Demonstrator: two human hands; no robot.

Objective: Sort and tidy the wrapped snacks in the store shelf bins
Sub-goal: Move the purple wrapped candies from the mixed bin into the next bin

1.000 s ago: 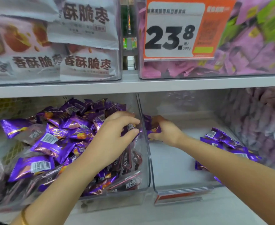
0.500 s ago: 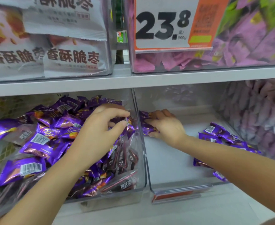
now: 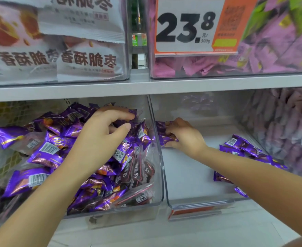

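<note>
A clear bin on the lower shelf is heaped with purple wrapped snacks and some dark clear-wrapped ones. My left hand is over the pile near the bin's right wall, thumb and fingers curled around a purple snack at the back. The neighbouring bin is nearly bare. My right hand is closed on a few purple snacks against its left wall. More purple snacks lie along its right side, partly hidden by my forearm.
The upper shelf carries a bin of white date bags and a bin of pink packets with a 23.8 price tag. A bin of pale pink packets stands at the far right.
The view has shifted slightly closer. My left hand has reached further back over the pile and my right hand has closed tighter on the snacks by the divider.
</note>
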